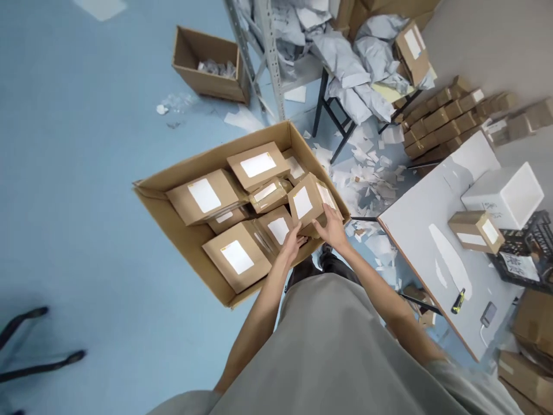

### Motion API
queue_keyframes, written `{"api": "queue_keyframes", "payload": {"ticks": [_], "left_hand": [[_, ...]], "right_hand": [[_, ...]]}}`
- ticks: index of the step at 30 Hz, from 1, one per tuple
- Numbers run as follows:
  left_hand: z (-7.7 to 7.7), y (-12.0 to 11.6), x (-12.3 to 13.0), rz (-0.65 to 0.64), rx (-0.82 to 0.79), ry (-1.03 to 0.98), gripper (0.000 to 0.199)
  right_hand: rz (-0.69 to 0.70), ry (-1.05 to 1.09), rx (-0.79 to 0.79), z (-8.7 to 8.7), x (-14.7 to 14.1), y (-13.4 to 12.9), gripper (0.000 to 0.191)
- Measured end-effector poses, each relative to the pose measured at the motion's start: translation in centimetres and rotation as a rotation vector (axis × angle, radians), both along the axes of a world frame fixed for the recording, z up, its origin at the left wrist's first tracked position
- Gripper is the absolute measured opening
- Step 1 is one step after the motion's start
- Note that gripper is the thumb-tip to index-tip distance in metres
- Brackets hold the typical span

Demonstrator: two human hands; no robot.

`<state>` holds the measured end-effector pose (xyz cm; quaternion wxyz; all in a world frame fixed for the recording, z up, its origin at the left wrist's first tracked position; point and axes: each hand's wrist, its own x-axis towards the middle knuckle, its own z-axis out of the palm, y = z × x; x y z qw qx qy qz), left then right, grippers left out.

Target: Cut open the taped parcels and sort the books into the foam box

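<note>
A large open carton [181, 239] stands in front of me with several labelled brown boxes inside. At its near right end my two hands are on a small brown box [306, 199] with white labels. My left hand [292, 245] is against its lower left edge, and my right hand [332, 229] touches its right side. Left of it lie a larger box [254, 271] with a white label and a small taped box [270, 195]. Another labelled box [185, 204] lies at the carton's far left.
A white table [406, 213] at the right bears a brown box [469, 222], a white bin [496, 199], a yellow cutter [458, 301] and a phone. Beyond the carton stand a metal rack [271, 57] and another open box [185, 66]. Paper scraps litter the floor.
</note>
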<state>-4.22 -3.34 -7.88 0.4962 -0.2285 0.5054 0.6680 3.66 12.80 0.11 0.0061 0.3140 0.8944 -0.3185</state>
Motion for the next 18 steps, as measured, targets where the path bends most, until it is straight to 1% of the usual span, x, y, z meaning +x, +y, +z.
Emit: {"api": "queue_keyframes", "payload": {"ticks": [3, 6, 8, 10, 12, 14, 16, 18], "left_hand": [[3.4, 0.7, -0.3, -0.003, 0.013, 0.117, 0.036], [6.5, 2.1, 0.1, -0.031, 0.048, 0.259, 0.035], [8.2, 3.4, 0.8, -0.087, 0.095, 0.299, 0.038], [9.3, 5.2, 1.8, -0.162, 0.158, 0.282, 0.041], [9.7, 7.5, 3.2, -0.241, 0.199, 0.235, 0.043], [9.5, 10.4, 4.9, -0.334, 0.211, 0.185, 0.044], [8.8, 13.7, 7.0, -0.437, 0.211, 0.151, 0.044], [8.0, 17.1, 9.6, -0.546, 0.208, 0.145, 0.043]], "right_hand": [[-0.063, 0.142, 0.042, 3.7, 2.2, 0.2, 0.076], [-0.134, 0.250, 0.103, 6.5, 5.0, 0.5, 0.072], [-0.171, 0.336, 0.162, 8.0, 6.9, 0.5, 0.067], [-0.209, 0.406, 0.225, 9.4, 8.9, 0.4, 0.063], [-0.255, 0.434, 0.263, 10.4, 11.0, 0.4, 0.060], [-0.308, 0.422, 0.268, 10.8, 13.3, 0.7, 0.060], [-0.360, 0.383, 0.259, 10.6, 15.9, 1.5, 0.061], [-0.403, 0.334, 0.252, 10.0, 18.6, 2.7, 0.062]]}}
